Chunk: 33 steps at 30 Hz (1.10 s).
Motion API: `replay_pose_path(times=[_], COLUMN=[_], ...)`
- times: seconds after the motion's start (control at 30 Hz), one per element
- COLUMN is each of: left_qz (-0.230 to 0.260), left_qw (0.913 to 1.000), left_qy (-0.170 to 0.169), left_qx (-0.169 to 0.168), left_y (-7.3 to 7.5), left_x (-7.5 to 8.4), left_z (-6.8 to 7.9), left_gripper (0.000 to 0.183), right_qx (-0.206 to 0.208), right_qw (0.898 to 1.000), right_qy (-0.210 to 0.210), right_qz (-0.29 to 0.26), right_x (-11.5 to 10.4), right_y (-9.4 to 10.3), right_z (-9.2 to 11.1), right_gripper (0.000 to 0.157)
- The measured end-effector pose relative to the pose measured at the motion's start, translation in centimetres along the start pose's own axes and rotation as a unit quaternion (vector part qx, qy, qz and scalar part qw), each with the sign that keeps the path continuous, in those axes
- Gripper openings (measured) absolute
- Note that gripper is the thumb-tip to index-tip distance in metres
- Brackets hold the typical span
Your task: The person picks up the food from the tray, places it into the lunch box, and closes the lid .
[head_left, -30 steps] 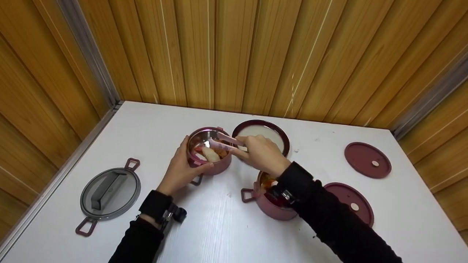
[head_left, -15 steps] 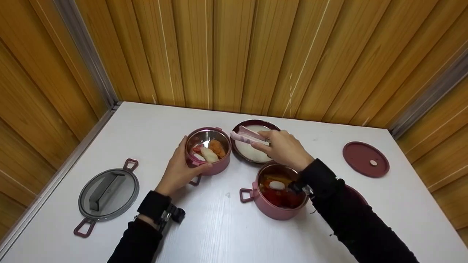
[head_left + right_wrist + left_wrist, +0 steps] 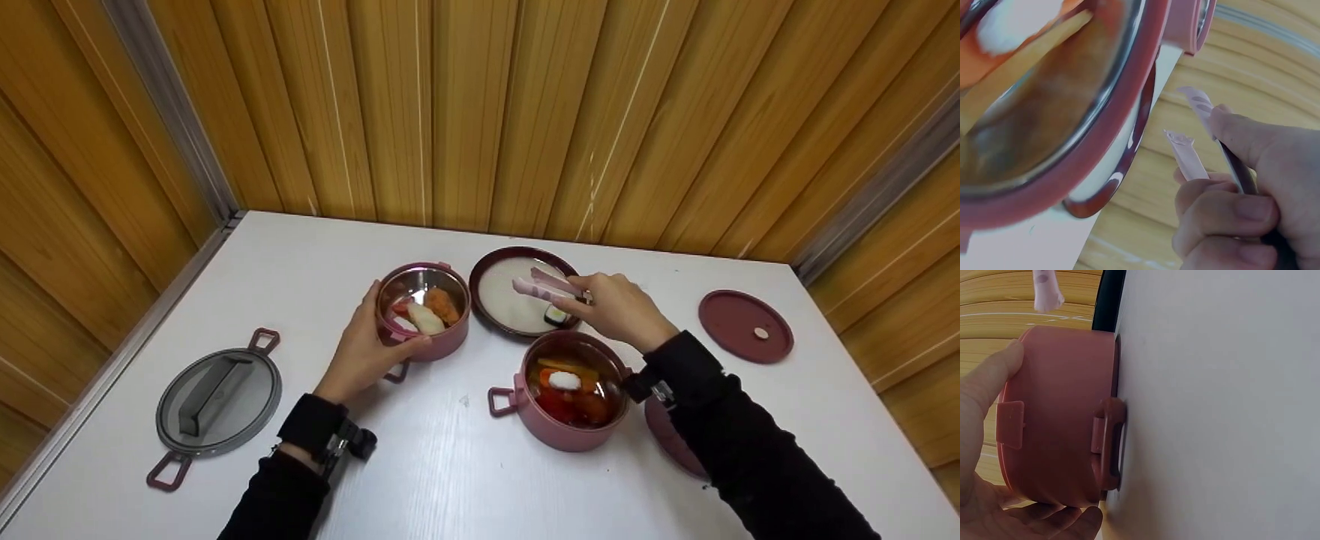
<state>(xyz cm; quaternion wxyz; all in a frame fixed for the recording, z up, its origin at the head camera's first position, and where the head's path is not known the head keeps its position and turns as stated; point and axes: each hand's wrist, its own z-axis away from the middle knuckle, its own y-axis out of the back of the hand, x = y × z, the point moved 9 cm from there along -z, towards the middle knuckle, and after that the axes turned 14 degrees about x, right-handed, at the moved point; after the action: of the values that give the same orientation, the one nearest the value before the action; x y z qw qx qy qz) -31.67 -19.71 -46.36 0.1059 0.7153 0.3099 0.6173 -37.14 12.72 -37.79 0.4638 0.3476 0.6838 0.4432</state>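
My left hand (image 3: 364, 345) grips the side of a pink lunch pot (image 3: 448, 343), thumb at the front rim; in the left wrist view its fingers curl round the wall. Inside lie toy-like food pieces, among them a whitish piece (image 3: 426, 319) and an orange-brown piece (image 3: 442, 306). My right hand (image 3: 622, 311) holds pink tongs (image 3: 541, 288) over a dark-rimmed plate (image 3: 499, 296). The tong tips are apart with nothing between them, also in the right wrist view. A sushi roll (image 3: 556, 315) lies at the plate's near right, below the tongs.
A second pink pot (image 3: 562, 439) with several food pieces stands in front of the plate. A grey lid (image 3: 255, 401) lies at the left. One maroon lid (image 3: 739, 341) is at the right; another maroon lid (image 3: 667, 435) is partly under the right sleeve.
My right hand has moved the tongs from over the left pot rightward to above the plate. The sushi roll and second pot's contents have come into view. My left hand stays on its pot.
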Motion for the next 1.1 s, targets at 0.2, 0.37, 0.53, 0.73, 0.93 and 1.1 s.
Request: replay_pose_path(times=[0.2,0.37,0.53,0.73,0.93,1.1], left_qz=[0.003,0.004,0.003,0.005,0.003,0.005], left_qw=[1.0000,1.0000,1.0000,1.0000,1.0000,1.0000], left_qy=[0.002,-0.001,-0.008,-0.005,-0.001,-0.002], left_qx=[0.000,0.002,0.005,0.006,0.007,0.008], left_y=[0.0,0.1,0.2,0.3,0.4,0.4], left_x=[-0.1,-0.1,0.0,-0.1,-0.3,-0.2], left_z=[0.0,0.0,0.0,0.0,0.1,0.1], left_gripper=[0.125,0.125,0.125,0.125,0.125,0.125], right_qx=[-0.013,-0.027,-0.042,-0.054,-0.060,-0.066], right_qw=[1.000,0.999,0.999,0.998,0.997,0.997], right_qy=[-0.008,-0.009,-0.006,-0.006,0.002,-0.001], right_qz=[0.013,0.020,0.020,0.026,0.040,0.046], right_x=[2.3,3.7,4.4,4.6,4.4,4.5], right_y=[0.0,-0.2,-0.3,-0.4,-1.0,-1.6], right_z=[0.4,0.8,1.1,1.3,1.1,1.0], right_gripper=[0.054,0.052,0.058,0.055,0.052,0.049])
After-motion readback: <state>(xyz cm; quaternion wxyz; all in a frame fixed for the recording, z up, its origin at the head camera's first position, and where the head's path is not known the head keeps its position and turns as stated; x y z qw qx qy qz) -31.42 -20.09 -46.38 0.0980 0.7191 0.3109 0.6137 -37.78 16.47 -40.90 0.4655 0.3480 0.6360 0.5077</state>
